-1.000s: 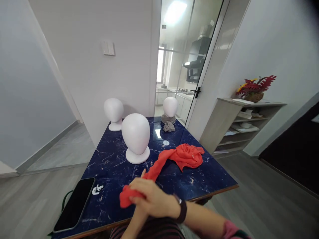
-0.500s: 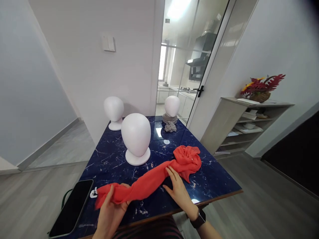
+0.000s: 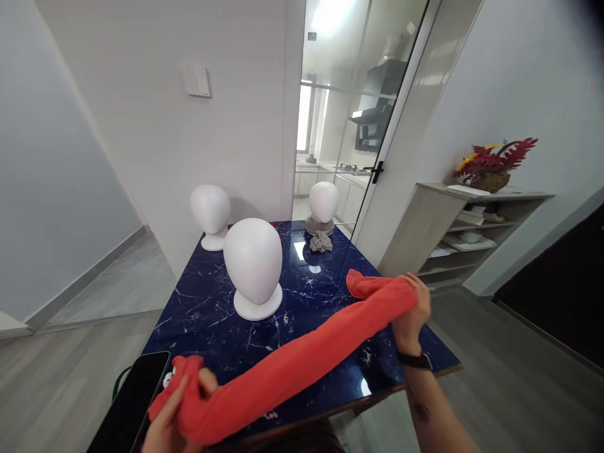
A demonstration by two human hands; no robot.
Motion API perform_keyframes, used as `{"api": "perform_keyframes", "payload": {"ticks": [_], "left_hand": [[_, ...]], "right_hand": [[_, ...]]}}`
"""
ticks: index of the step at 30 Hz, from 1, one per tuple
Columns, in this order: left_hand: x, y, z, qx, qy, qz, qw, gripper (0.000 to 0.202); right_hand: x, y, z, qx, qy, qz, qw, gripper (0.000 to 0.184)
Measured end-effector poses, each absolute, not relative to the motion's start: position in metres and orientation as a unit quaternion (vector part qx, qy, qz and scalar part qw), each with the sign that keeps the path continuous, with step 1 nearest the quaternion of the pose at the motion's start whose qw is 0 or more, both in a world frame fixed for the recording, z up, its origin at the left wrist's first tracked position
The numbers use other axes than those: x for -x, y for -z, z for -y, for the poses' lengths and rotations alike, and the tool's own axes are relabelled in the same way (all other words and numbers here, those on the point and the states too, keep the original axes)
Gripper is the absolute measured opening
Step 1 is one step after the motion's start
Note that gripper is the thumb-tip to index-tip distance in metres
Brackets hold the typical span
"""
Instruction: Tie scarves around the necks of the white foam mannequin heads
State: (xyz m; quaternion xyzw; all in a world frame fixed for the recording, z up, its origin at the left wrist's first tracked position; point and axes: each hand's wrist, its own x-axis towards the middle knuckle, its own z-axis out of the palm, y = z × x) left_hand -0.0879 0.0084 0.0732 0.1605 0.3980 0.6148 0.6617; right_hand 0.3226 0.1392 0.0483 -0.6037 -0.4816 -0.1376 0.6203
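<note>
A long red scarf (image 3: 302,362) stretches taut between my two hands, raised above the dark blue marbled table (image 3: 207,302). My left hand (image 3: 182,406), low at the front left, grips one end, with a bit of cloth sticking out beyond the fingers. Over at the right, my right hand (image 3: 413,311) is closed around the scarf, and a loose tail of it hangs toward the table. Just behind the scarf a white mannequin head (image 3: 253,264) stands upright on its round base, with nothing on it.
A second bare white head (image 3: 211,211) stands at the back left. Another head (image 3: 324,201) at the back right has a grey scarf (image 3: 321,241) around its base. A black phone (image 3: 129,402) lies at the left edge, with small white earbuds (image 3: 167,379) beside it.
My right hand has taken hold of the scarf and drawn it right and up. The bunched right end has straightened out, and the scarf has lifted off the table.
</note>
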Motion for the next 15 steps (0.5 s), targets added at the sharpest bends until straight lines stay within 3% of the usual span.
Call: {"api": "perform_keyframes", "payload": {"ticks": [3, 7, 12, 15], "left_hand": [[0.064, -0.06, -0.031, -0.127, -0.589, -0.453, 0.657, 0.02], [0.055, -0.03, -0.041, -0.13, -0.56, -0.488, 0.657, 0.018], [0.082, -0.029, -0.026, -0.368, -0.421, -0.566, 0.606, 0.042], [0.078, -0.048, -0.029, -0.514, -0.434, -0.548, 0.497, 0.051]], "right_hand": [[-0.332, -0.071, -0.133, 0.593, 0.075, 0.426, 0.679, 0.034], [-0.325, -0.083, -0.133, 0.601, -0.036, 0.515, 0.61, 0.031], [-0.28, -0.107, -0.133, 0.524, -0.015, 0.487, 0.698, 0.03], [-0.243, -0.134, -0.135, 0.453, -0.05, 0.537, 0.709, 0.026]]}}
